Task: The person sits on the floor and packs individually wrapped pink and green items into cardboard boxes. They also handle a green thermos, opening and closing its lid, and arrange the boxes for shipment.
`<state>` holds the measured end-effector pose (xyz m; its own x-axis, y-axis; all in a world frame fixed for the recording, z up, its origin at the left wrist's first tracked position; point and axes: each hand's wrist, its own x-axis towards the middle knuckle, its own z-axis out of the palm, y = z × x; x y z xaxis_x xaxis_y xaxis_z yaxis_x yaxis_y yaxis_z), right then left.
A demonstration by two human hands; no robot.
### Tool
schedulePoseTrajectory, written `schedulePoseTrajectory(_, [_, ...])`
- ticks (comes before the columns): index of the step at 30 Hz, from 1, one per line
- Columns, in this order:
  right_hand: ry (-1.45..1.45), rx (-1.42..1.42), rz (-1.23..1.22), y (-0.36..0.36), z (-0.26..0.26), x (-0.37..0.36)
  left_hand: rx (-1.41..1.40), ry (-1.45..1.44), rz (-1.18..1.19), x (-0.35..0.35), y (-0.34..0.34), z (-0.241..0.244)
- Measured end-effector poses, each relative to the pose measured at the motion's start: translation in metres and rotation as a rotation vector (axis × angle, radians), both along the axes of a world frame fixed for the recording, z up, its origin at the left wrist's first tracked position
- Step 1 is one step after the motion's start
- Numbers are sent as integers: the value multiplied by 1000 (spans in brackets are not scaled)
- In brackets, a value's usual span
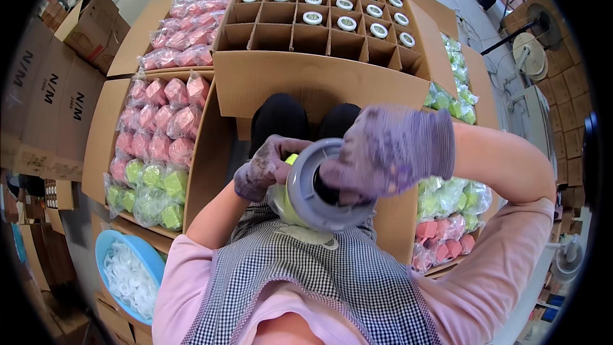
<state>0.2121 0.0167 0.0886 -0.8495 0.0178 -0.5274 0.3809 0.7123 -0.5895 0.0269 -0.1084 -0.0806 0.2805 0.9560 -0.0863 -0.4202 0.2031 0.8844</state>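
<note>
In front of my lap, my left hand (268,167) in a stained grey-purple knit glove grips a yellow-green object (287,206) from the side. A round grey plastic ring-shaped part (299,191) caps this object and faces up towards me. My right hand (383,151), gloved alike and blurred, bends over the ring. Its thumb and fingers close around a black part (325,191) in the ring's centre, and it hides much of that part. The lower body of the yellow-green object is largely covered by the ring.
Ahead stands a divided carton (316,74) with several white-rimmed round containers (312,17) in its cells. Bagged pink pieces (165,117) and green pieces (153,176) fill boxes at left; more bagged pieces (450,196) lie at right. A blue basin (107,244) holds translucent rings (127,273).
</note>
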Motion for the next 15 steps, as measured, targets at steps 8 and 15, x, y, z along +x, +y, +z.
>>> schedulePoseTrajectory(8, [616, 231, 10, 75, -55, 16, 177, 408, 112, -13, -2, -1])
schedulePoseTrajectory(15, [585, 135, -290, 35, -41, 9, 65, 541, 365, -67, 12, -2])
